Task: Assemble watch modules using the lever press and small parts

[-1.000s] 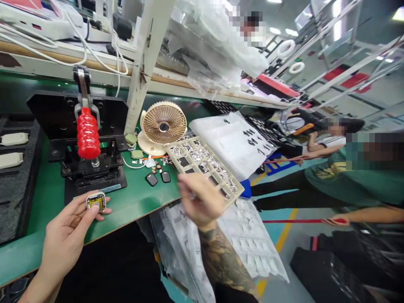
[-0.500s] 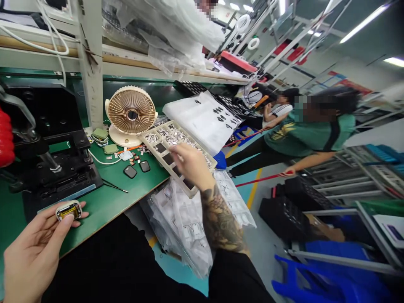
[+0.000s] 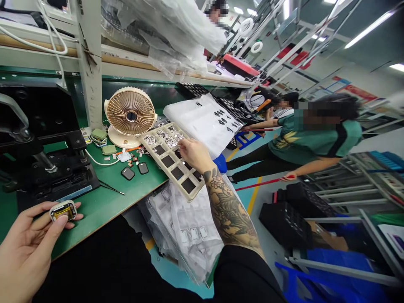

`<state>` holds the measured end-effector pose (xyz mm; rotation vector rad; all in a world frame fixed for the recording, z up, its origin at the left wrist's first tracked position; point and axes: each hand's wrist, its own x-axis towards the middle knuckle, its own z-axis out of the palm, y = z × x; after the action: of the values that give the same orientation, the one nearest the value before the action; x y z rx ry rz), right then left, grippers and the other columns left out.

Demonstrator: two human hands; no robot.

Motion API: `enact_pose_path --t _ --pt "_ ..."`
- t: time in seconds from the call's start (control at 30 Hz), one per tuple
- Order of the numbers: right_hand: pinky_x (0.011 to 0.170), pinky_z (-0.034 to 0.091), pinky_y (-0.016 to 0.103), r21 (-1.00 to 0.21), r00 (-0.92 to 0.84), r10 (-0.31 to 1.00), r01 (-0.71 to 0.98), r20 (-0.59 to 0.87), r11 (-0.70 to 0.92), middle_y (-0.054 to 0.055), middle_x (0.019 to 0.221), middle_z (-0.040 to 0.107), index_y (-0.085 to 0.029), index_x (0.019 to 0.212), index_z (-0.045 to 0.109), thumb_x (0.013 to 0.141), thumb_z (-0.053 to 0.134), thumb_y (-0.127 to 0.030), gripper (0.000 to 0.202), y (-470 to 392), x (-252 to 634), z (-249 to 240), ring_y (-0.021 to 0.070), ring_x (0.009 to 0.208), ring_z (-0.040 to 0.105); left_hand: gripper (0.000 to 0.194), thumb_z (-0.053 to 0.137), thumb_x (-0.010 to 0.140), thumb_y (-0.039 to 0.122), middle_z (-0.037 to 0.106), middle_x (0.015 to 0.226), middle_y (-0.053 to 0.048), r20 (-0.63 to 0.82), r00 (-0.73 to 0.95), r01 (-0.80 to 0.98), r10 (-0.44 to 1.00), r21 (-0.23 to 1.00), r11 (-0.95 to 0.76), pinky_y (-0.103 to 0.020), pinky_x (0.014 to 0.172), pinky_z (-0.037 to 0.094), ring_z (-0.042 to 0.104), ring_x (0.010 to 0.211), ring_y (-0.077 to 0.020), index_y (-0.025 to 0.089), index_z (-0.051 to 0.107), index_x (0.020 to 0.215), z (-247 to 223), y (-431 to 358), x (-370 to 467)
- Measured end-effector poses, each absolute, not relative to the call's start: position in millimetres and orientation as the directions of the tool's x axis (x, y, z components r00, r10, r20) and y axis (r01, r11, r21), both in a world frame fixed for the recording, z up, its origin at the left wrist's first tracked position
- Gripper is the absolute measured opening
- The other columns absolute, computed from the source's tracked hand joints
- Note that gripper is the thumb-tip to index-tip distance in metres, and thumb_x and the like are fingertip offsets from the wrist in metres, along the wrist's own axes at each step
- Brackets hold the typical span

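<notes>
In the head view, my left hand [image 3: 34, 244] grips an opened smartwatch case [image 3: 64, 209] by its edges over the bench's front left. Yellow and dark parts show inside the case, and the thumb lies over its lower edge. My right hand [image 3: 197, 153] is over the compartment tray [image 3: 173, 182], its thumb and fingertips pinched together above the cells of small pale parts [image 3: 172, 135]. Whatever those fingertips hold is too small to name. Several of the tray's nearer cells show dark bottoms.
A black press [image 3: 53, 139] stands at left, with tweezers [image 3: 112, 187] beside it. A beige fan [image 3: 130, 113], two dark watch-shaped pieces [image 3: 128, 173] and loose bits lie on the green bench [image 3: 104, 210]. Bagged parts [image 3: 192, 248] are below. A person [image 3: 315, 139] holds a red pole [image 3: 265, 183].
My right hand has shifted slightly right and up over the tray, exposing more dark cells. My left hand keeps the watch case, now slightly lower and farther left in view.
</notes>
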<state>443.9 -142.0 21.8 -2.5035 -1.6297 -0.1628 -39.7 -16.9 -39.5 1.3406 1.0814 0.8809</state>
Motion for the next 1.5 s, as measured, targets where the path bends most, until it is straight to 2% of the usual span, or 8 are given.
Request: enact_pose_path --t 0.3,0.63,0.77,0.97,1.07,1.2,1.4,1.5 --pt "0.098 0.056 0.035 -0.202 0.383 0.894 0.918 0.233 -0.340 0.013 0.117 0.073 -0.020 0.118 0.083 0.109 0.046 -0.019 0.038 -158 448 15 0.0242 0.103 0.071 0.046 0.095 0.090 0.053 0.090 0.115 -0.003 -0.074 0.345 0.119 0.936 0.992 0.034 -0.042 0.082 0.079 0.089 0.096 -0.0330 0.031 0.074 0.123 -43 -14 -42" --pt "0.089 0.057 0.034 -0.206 0.346 0.895 0.933 0.282 -0.296 0.008 0.102 0.080 -0.022 0.104 0.081 0.110 0.065 -0.034 0.021 -151 452 18 0.0232 0.092 0.073 0.045 0.095 0.093 0.047 0.090 0.114 -0.005 -0.096 0.390 0.027 0.916 0.995 0.093 -0.037 0.080 0.075 0.088 0.095 -0.0295 0.027 0.068 0.122 -44 -10 -44" --pt "0.087 0.057 0.037 -0.188 0.367 0.789 0.930 0.492 -0.315 0.013 0.105 0.076 -0.020 0.103 0.079 0.114 0.058 -0.041 0.032 -152 433 31 0.0250 0.094 0.072 0.038 0.088 0.099 0.047 0.086 0.108 -0.006 -0.025 0.437 0.097 0.899 0.995 -0.020 -0.034 0.082 0.067 0.081 0.088 -0.0243 0.022 0.074 0.123 -51 -10 -48" --pt "0.079 0.061 0.034 -0.231 0.171 0.573 0.972 0.802 0.034 0.005 0.098 0.077 -0.029 0.121 0.085 0.110 0.069 -0.022 0.020 -139 320 28 0.0188 0.086 0.074 0.019 0.077 0.110 0.041 0.082 0.113 -0.006 0.147 0.543 0.188 0.827 0.938 -0.290 -0.031 0.080 0.053 0.072 0.095 -0.0213 0.025 0.084 0.117 -46 -13 -40" --pt "0.078 0.063 0.034 -0.424 0.159 0.634 0.858 0.757 0.290 0.004 0.102 0.079 -0.032 0.136 0.082 0.106 0.070 -0.008 0.040 -116 246 7 0.0180 0.088 0.076 0.017 0.073 0.113 0.038 0.080 0.112 -0.005 0.175 0.572 0.174 0.801 0.929 -0.327 -0.031 0.081 0.052 0.071 0.095 -0.0201 0.026 0.085 0.118 -42 -11 -36" --pt "0.086 0.065 0.040 -0.699 0.136 0.758 0.517 0.637 0.495 0.003 0.100 0.082 -0.027 0.124 0.081 0.099 0.078 -0.002 0.036 -78 179 -19 0.0203 0.094 0.077 0.015 0.073 0.114 0.036 0.077 0.107 -0.003 0.171 0.586 0.150 0.792 0.938 -0.313 -0.031 0.082 0.050 0.068 0.092 -0.0181 0.026 0.082 0.119 -40 -12 -35" --pt "0.085 0.065 0.042 -0.716 0.032 0.790 0.448 0.612 0.536 0.004 0.100 0.082 -0.027 0.114 0.083 0.100 0.079 -0.003 0.029 -60 169 -28 0.0214 0.095 0.075 0.014 0.071 0.114 0.033 0.071 0.097 -0.002 0.204 0.556 0.124 0.806 0.938 -0.323 -0.030 0.081 0.048 0.064 0.088 -0.0171 0.022 0.079 0.113 -40 -15 -33" --pt "0.091 0.067 0.045 -0.689 -0.020 0.801 0.498 0.598 0.526 0.008 0.113 0.080 -0.027 0.125 0.081 0.100 0.085 -0.014 0.029 -66 171 -30 0.0244 0.105 0.076 0.016 0.071 0.114 0.034 0.070 0.094 -0.001 0.183 0.538 0.131 0.823 0.946 -0.296 -0.030 0.077 0.045 0.061 0.083 -0.0163 0.021 0.078 0.109 -39 -15 -33"
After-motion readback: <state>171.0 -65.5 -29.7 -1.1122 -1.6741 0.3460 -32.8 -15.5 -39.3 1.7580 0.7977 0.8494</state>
